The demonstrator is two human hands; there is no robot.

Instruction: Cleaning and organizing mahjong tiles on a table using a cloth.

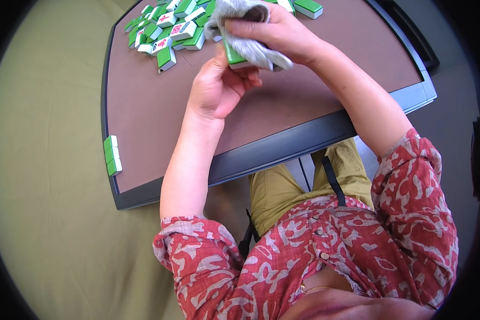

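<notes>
My left hand (223, 82) grips a green-backed, white mahjong tile (235, 58) between thumb and fingers, above the table. The cloth hides part of the tile, so I cannot tell whether more than one is held. A grey cloth (244, 42) is bunched in my right hand (286, 34) and lies against the tile's upper side. Just beyond my hands, a loose heap of mahjong tiles (183, 30) spreads over the brown tabletop (288, 94). Some show green backs, others their marked faces.
Several green-and-white tiles (113, 155) stand in a short row on the table's left edge. Another tile (309, 8) lies beyond my right hand. A raised dark rim (280, 140) borders the table in front of me. Greenish fabric (52, 152) hangs at the left.
</notes>
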